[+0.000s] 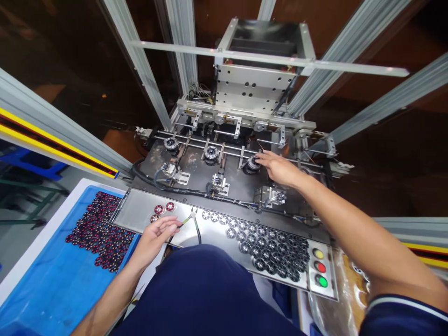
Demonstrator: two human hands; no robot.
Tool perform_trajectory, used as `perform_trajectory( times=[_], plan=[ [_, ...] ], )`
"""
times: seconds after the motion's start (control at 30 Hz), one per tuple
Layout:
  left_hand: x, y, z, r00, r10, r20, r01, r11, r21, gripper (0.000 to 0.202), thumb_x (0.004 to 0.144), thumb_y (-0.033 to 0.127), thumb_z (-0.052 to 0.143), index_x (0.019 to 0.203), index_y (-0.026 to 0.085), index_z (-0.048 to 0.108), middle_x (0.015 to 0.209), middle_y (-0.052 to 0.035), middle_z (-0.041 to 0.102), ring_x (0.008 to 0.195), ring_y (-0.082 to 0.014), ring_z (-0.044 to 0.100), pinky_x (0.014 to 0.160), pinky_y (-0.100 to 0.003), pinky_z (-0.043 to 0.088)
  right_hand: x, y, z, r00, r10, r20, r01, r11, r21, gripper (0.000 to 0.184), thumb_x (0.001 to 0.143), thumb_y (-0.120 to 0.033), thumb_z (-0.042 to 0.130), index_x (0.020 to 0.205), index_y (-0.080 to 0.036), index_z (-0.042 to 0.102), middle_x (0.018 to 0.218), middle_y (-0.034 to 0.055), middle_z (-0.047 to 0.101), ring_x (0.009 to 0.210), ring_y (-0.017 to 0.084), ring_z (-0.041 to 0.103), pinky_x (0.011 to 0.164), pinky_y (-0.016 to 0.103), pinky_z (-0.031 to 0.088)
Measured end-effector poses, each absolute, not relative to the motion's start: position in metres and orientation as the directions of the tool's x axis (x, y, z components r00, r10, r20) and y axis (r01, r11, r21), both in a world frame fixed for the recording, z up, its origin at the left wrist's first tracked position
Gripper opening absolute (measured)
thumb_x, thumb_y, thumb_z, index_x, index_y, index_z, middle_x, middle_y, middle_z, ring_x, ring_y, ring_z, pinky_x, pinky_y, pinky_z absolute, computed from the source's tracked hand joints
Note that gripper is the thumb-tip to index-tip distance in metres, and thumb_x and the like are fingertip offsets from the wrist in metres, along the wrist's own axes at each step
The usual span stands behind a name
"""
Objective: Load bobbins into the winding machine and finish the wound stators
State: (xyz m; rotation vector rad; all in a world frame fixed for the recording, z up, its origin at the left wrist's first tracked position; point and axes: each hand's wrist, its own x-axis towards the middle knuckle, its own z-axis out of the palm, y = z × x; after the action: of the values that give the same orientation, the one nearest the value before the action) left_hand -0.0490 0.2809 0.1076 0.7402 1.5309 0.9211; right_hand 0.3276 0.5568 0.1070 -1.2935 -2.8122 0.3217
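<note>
At the rightmost of three fixtures, my right hand [276, 167] has its fingers closed over the edge of a round black part [252, 163]. Similar black-and-silver round parts sit in the middle fixture [211, 154] and the left fixture [171, 145]. My left hand [158, 235] is low over the metal tray [136, 208], fingers curled against the thumb; what they hold, if anything, is hidden. Its fingertips meet one handle of the cutting pliers [193, 215], which lie with jaws apart. Just beyond that hand are several red-and-black round parts [170, 206].
Rows of black-and-silver rotors [261, 241] cover the tray's right part, beside a panel of yellow, red and green buttons [319, 267]. At left, a blue bin [52, 284] holds many red-and-black parts. Sensor brackets [219, 183] and metal rods surround the fixtures; aluminium posts [140, 65] frame the machine.
</note>
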Motion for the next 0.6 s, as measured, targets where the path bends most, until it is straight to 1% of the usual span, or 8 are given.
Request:
perform_trajectory(
  times=[0.1, 0.23, 0.33, 0.43, 0.53, 0.6],
  plan=[
    [-0.054, 0.27, 0.104, -0.181, 0.847, -0.5, -0.043, 0.502, 0.864, 0.049, 0.073, 0.047, 0.076, 0.108, 0.014, 0.066, 0.103, -0.0127, 0.075, 0.092, -0.0239, 0.072, 0.086, -0.036, 0.055, 0.334, 0.552, 0.106, -0.684, 0.718, -0.128, 0.728, 0.66, -0.187, 0.073, 0.064, 0.002, 0.049, 0.135, -0.016, 0.057, 0.148, 0.0071, 0.048, 0.141, 0.029, 0.039, 0.114, 0.046, 0.04],
    [-0.054, 0.256, 0.096, -0.183, 0.835, -0.518, -0.047, 0.519, 0.853, 0.05, 0.072, 0.047, 0.076, 0.108, 0.014, 0.066, 0.103, -0.0128, 0.076, 0.091, -0.0235, 0.072, 0.086, -0.036, 0.055, 0.335, 0.555, 0.101, -0.684, 0.704, -0.192, 0.729, 0.665, -0.159, 0.081, 0.062, 0.003, 0.049, 0.139, -0.02, 0.052, 0.153, 0.003, 0.04, 0.142, 0.027, 0.038, 0.115, 0.045, 0.039],
    [-0.051, 0.248, 0.089, -0.173, 0.833, -0.525, -0.04, 0.527, 0.849, 0.049, 0.074, 0.047, 0.074, 0.108, 0.013, 0.066, 0.102, -0.0137, 0.076, 0.089, -0.0234, 0.072, 0.084, -0.036, 0.055, 0.333, 0.555, 0.099, -0.678, 0.701, -0.222, 0.733, 0.669, -0.126, 0.081, 0.062, 0.002, 0.05, 0.141, -0.016, 0.05, 0.154, 0.0063, 0.038, 0.142, 0.028, 0.038, 0.117, 0.045, 0.036],
    [-0.048, 0.241, 0.08, -0.141, 0.845, -0.516, -0.013, 0.52, 0.854, 0.045, 0.076, 0.047, 0.071, 0.106, 0.013, 0.066, 0.103, -0.0149, 0.075, 0.088, -0.0233, 0.073, 0.082, -0.036, 0.056, 0.328, 0.553, 0.102, -0.678, 0.697, -0.232, 0.729, 0.679, -0.091, 0.079, 0.063, 0.001, 0.05, 0.141, -0.014, 0.049, 0.154, 0.0086, 0.038, 0.142, 0.028, 0.038, 0.116, 0.045, 0.037],
    [-0.047, 0.236, 0.072, -0.087, 0.873, -0.479, 0.045, 0.484, 0.874, 0.043, 0.08, 0.045, 0.067, 0.107, 0.012, 0.064, 0.104, -0.0161, 0.075, 0.09, -0.0232, 0.073, 0.083, -0.037, 0.056, 0.32, 0.549, 0.108, -0.676, 0.704, -0.218, 0.728, 0.684, -0.051, 0.074, 0.064, -0.001, 0.052, 0.136, -0.016, 0.055, 0.15, 0.0089, 0.044, 0.138, 0.029, 0.043, 0.112, 0.046, 0.042],
    [-0.047, 0.233, 0.069, -0.045, 0.897, -0.439, 0.109, 0.441, 0.891, 0.041, 0.083, 0.043, 0.063, 0.108, 0.011, 0.063, 0.104, -0.0162, 0.075, 0.092, -0.0232, 0.073, 0.085, -0.038, 0.056, 0.312, 0.548, 0.114, -0.668, 0.718, -0.197, 0.735, 0.678, -0.024, 0.065, 0.066, -0.003, 0.054, 0.129, -0.016, 0.062, 0.144, 0.0102, 0.053, 0.134, 0.032, 0.048, 0.107, 0.049, 0.046]
  ],
)
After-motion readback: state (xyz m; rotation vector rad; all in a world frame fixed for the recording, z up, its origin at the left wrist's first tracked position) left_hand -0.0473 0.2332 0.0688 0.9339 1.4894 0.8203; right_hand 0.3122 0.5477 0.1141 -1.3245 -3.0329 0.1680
